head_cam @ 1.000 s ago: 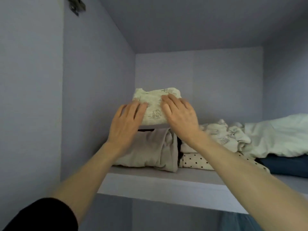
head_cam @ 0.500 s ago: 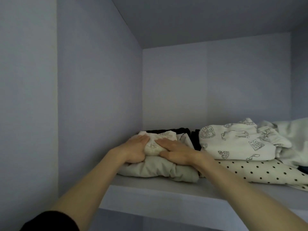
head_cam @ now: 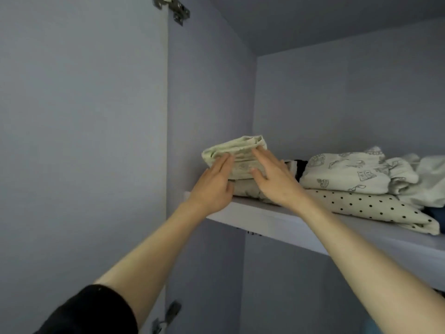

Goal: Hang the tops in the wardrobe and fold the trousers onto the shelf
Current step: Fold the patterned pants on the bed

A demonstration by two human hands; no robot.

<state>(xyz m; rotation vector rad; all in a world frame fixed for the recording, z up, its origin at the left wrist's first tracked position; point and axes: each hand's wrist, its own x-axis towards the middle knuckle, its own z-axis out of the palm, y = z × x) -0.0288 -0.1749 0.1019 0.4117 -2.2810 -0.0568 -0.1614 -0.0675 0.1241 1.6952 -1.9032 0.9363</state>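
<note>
A folded pair of cream printed trousers (head_cam: 240,153) lies on top of a folded beige garment (head_cam: 245,188) at the left end of the wardrobe shelf (head_cam: 277,220). My left hand (head_cam: 214,184) rests flat against the trousers' front left side, fingers straight. Beside it my right hand (head_cam: 272,174) lies with straight fingers on the trousers' front right side. Neither hand curls around the fabric.
To the right on the shelf sit a cream printed garment (head_cam: 346,172) on a polka-dot one (head_cam: 375,208), then white cloth (head_cam: 431,179) and something dark blue (head_cam: 438,215). The wardrobe's left side wall (head_cam: 207,92) stands close to the stack. The open door (head_cam: 81,141) is at left.
Both hands have eased from pressing down on the folded trousers to lying flat against their front. The camera view has swung right and down.
</note>
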